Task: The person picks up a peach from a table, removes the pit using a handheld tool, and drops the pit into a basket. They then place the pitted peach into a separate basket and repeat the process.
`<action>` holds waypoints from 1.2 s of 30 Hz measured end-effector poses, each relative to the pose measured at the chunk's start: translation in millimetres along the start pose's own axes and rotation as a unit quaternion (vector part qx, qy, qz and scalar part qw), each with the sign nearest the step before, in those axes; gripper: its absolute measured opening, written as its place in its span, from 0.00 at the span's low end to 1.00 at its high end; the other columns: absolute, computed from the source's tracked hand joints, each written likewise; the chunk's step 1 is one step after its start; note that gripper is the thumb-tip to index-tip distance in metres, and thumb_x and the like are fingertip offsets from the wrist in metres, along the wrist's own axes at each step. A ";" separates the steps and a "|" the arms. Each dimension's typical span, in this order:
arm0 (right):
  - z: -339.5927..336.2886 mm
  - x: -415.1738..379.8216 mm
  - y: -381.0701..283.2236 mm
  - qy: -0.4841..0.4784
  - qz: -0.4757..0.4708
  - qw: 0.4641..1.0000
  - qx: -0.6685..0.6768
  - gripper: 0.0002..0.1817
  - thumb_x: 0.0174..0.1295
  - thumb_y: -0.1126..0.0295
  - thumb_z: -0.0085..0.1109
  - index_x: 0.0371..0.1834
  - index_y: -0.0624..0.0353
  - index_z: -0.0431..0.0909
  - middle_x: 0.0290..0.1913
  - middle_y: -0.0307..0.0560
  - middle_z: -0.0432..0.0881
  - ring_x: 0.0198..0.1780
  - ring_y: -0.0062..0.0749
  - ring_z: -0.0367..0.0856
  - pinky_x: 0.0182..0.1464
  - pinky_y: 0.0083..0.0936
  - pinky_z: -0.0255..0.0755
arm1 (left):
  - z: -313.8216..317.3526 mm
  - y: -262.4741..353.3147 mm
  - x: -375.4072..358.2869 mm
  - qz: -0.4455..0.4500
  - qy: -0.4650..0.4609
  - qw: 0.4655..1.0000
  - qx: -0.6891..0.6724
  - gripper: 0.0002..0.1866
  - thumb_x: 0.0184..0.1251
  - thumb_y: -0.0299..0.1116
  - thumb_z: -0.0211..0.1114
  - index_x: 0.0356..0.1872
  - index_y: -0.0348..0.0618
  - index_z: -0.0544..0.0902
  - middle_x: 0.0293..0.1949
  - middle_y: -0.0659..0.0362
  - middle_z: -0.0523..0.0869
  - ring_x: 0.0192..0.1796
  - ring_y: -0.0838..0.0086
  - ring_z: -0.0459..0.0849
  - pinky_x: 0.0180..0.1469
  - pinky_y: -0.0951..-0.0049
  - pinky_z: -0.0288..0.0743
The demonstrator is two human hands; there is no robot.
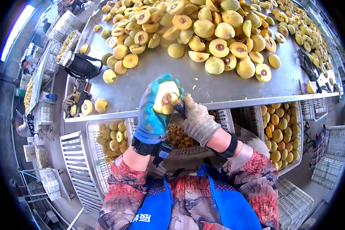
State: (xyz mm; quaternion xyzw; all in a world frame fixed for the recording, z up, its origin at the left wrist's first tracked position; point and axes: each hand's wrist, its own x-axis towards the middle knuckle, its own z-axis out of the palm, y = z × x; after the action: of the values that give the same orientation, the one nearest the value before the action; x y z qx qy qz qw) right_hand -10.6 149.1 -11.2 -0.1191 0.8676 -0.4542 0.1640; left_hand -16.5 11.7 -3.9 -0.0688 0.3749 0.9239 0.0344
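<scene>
My left hand [152, 115], in a blue rubber glove, grips a yellow peach half [165, 97] with its cut face and brown pit hollow turned toward me. My right hand [197, 119], in a grey knit glove, holds a small dark pitting tool [179, 105] whose tip touches the pit hollow. Both hands hover just over the front edge of a metal table [203, 88]. A big heap of peaches and halves [203, 27] covers the far part of that table.
White plastic crates stand below the table edge: one with whole peaches [112, 140] at left, one with pits or scraps [180, 138] under my hands, one with peaches [279, 130] at right. A black bottle with strap [80, 65] lies left. Empty crates stand on the floor.
</scene>
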 end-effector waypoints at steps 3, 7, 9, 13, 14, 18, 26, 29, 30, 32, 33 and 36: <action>3.9 1.5 1.4 0.015 -0.018 1.000 0.006 0.22 0.55 0.61 0.61 0.46 0.61 0.65 0.34 0.66 0.79 0.41 0.63 0.77 0.41 0.50 0.71 | 2.8 -1.6 -3.1 0.029 0.005 0.999 0.033 0.24 0.70 0.42 0.53 0.57 0.32 0.71 0.48 0.48 0.80 0.47 0.61 0.81 0.51 0.64 0.77; 8.5 1.8 1.8 0.008 -0.019 0.999 0.029 0.19 0.55 0.63 0.59 0.44 0.61 0.65 0.33 0.66 0.79 0.39 0.63 0.77 0.40 0.50 0.71 | 5.4 -3.4 -5.7 0.052 0.014 0.998 0.041 0.22 0.69 0.41 0.54 0.55 0.33 0.72 0.48 0.48 0.80 0.47 0.63 0.81 0.51 0.65 0.77; 10.6 0.6 -0.3 0.012 -0.017 0.999 0.044 0.19 0.55 0.63 0.59 0.43 0.61 0.65 0.33 0.66 0.78 0.39 0.63 0.77 0.39 0.51 0.71 | 1.5 -6.7 -6.8 0.081 0.006 0.994 0.067 0.22 0.69 0.41 0.54 0.55 0.33 0.72 0.48 0.48 0.80 0.47 0.63 0.81 0.51 0.65 0.77; 16.4 1.2 -1.5 -0.016 0.007 0.998 0.053 0.20 0.54 0.61 0.60 0.43 0.60 0.65 0.33 0.66 0.78 0.38 0.64 0.78 0.39 0.51 0.72 | 4.6 -5.1 -11.9 0.107 0.013 0.987 0.115 0.20 0.69 0.40 0.55 0.54 0.34 0.73 0.46 0.49 0.81 0.44 0.67 0.81 0.49 0.68 0.76; 17.1 0.5 -2.8 -0.017 0.017 0.998 0.050 0.21 0.53 0.60 0.62 0.44 0.59 0.65 0.33 0.65 0.79 0.39 0.63 0.78 0.38 0.49 0.73 | 6.1 -4.6 -13.1 0.109 0.014 0.987 0.115 0.20 0.69 0.39 0.54 0.54 0.35 0.73 0.46 0.50 0.81 0.43 0.68 0.81 0.49 0.69 0.76; 23.9 -4.1 0.1 -0.015 0.029 0.998 0.045 0.24 0.51 0.58 0.67 0.45 0.56 0.66 0.34 0.60 0.81 0.39 0.60 0.80 0.37 0.44 0.75 | 7.3 -4.1 -17.6 0.127 0.004 0.981 0.149 0.20 0.70 0.39 0.54 0.54 0.34 0.73 0.47 0.50 0.81 0.44 0.67 0.81 0.49 0.68 0.75; 19.6 -13.9 -4.1 -0.061 0.041 0.992 0.106 0.26 0.51 0.59 0.66 0.50 0.55 0.67 0.30 0.59 0.81 0.35 0.56 0.82 0.36 0.42 0.76 | 5.9 1.1 -19.6 0.073 -0.010 0.988 0.132 0.21 0.70 0.40 0.53 0.54 0.31 0.73 0.46 0.49 0.81 0.45 0.63 0.82 0.50 0.65 0.76; 19.3 -15.0 -2.1 -0.094 0.044 0.989 0.107 0.25 0.53 0.60 0.64 0.50 0.57 0.67 0.29 0.57 0.81 0.35 0.54 0.82 0.36 0.39 0.76 | -1.0 4.4 -15.8 0.030 -0.045 0.989 0.138 0.21 0.69 0.40 0.54 0.52 0.30 0.74 0.45 0.48 0.81 0.44 0.62 0.83 0.50 0.65 0.77; 19.8 -16.1 -1.3 -0.103 0.047 0.987 0.110 0.24 0.54 0.60 0.63 0.50 0.57 0.67 0.29 0.56 0.81 0.35 0.53 0.82 0.36 0.39 0.76 | -1.0 6.2 -14.9 0.020 -0.056 0.987 0.151 0.21 0.69 0.41 0.55 0.51 0.30 0.74 0.45 0.48 0.82 0.44 0.62 0.83 0.50 0.65 0.77; 26.2 -17.5 5.2 -0.108 0.038 0.988 0.107 0.24 0.54 0.61 0.62 0.50 0.58 0.66 0.27 0.54 0.81 0.30 0.47 0.83 0.31 0.36 0.77 | 0.2 10.3 -13.5 0.000 -0.078 0.981 0.176 0.21 0.68 0.41 0.56 0.49 0.30 0.75 0.44 0.48 0.82 0.43 0.63 0.83 0.50 0.65 0.77; 27.1 -17.2 4.2 -0.119 0.045 0.984 0.124 0.23 0.53 0.62 0.62 0.48 0.60 0.66 0.27 0.56 0.81 0.30 0.50 0.83 0.31 0.39 0.77 | -2.0 12.1 -11.7 -0.018 -0.098 0.978 0.182 0.21 0.67 0.42 0.56 0.49 0.31 0.76 0.44 0.48 0.82 0.43 0.63 0.83 0.50 0.65 0.77; -2.5 -18.6 -16.3 -0.248 0.160 0.929 0.225 0.21 0.53 0.65 0.61 0.45 0.63 0.66 0.22 0.52 0.79 0.21 0.43 0.80 0.19 0.35 0.73 | -7.7 18.0 -5.2 -0.063 -0.143 0.968 0.198 0.21 0.67 0.43 0.57 0.49 0.31 0.76 0.44 0.49 0.82 0.43 0.63 0.83 0.50 0.65 0.77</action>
State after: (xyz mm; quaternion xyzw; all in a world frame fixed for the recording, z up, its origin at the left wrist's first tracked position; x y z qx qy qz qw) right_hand 6.4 148.4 6.9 -0.0480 0.6819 -0.5611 0.4668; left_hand -12.6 -6.5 3.9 0.0488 0.5362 0.8276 0.1587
